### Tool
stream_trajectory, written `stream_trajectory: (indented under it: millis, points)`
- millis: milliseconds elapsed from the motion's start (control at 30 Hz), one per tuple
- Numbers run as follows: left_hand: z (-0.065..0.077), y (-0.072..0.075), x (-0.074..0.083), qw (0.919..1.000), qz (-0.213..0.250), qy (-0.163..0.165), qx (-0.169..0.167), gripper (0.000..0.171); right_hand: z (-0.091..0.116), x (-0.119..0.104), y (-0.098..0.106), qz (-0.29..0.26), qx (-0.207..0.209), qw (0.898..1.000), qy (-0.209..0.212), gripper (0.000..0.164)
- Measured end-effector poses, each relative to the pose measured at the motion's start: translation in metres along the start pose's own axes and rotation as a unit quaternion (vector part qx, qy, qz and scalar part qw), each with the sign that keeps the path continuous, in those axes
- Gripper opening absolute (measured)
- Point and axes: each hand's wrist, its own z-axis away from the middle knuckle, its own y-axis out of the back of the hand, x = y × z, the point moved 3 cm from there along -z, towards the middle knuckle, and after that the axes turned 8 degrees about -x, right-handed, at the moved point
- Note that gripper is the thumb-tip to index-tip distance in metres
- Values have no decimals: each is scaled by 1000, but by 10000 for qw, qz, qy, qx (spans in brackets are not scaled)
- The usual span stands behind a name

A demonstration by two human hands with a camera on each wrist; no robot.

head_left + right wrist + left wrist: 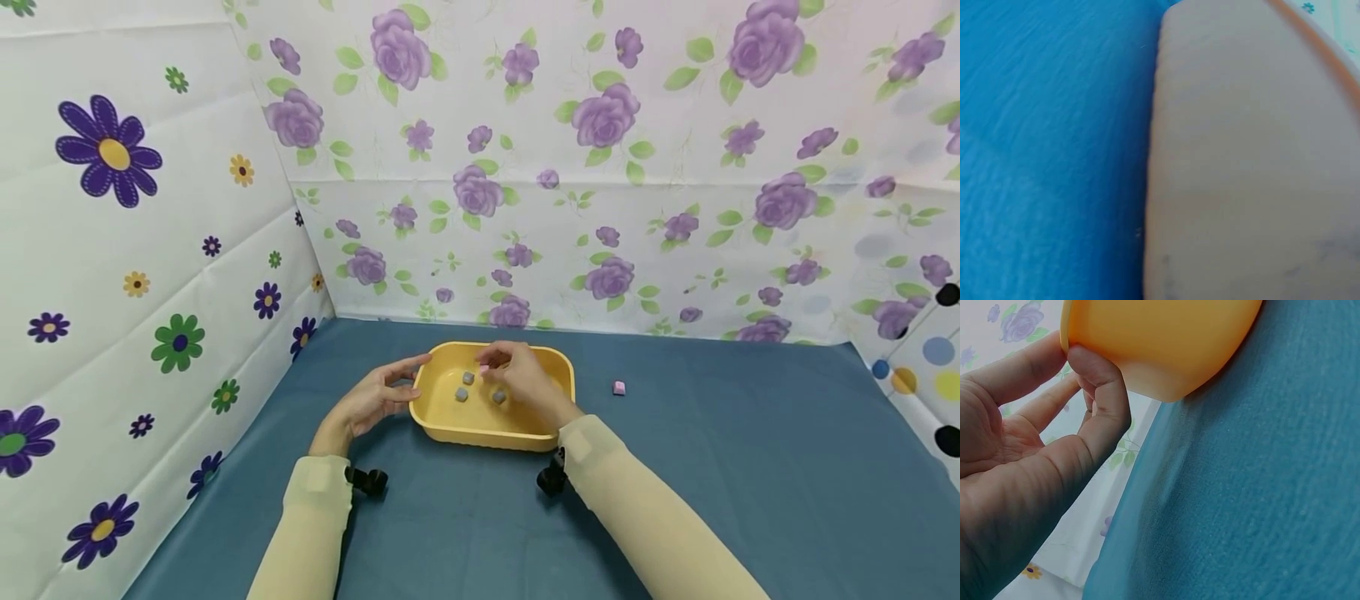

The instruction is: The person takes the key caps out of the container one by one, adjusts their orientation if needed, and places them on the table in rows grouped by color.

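Note:
A yellow plastic tub point(480, 437) with a raised rim stands on the blue cloth. At its left end my left hand point(371, 398) pinches the rim between thumb and forefinger, as the left wrist view shows with the tub's wall point(1166, 337) close up. My right hand point(521, 377) reaches over the tub and pinches a small pink cube point(483, 368) at its fingertips. Three grey cubes lie on the tub's floor: one grey cube point(468, 377) near the pink one, another point(461, 394) nearer me, a third point(498, 397) below the right hand.
A second pink cube point(618, 388) lies on the blue cloth point(720, 467), right of the tub. Floral sheets point(480, 158) hang behind and at the sides. The tub's outer wall point(1247, 150) fills much of the right wrist view, which does not show the right hand.

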Motion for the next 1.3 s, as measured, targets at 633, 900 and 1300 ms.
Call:
stream_trajectory:
  millis: [633, 900, 1300]
  points:
    - [1, 0, 0, 10000, 3, -25, 33, 68, 10, -29, 27, -34, -23, 9998, 184, 19]
    - [0, 0, 1, 9999, -94, -84, 20, 66, 14, -30, 40, 164, 7, 9996, 243, 17]
    - [1, 1, 1, 9999, -94, -78, 42, 66, 25, -35, 59, 263, -21, 9987, 427, 19]
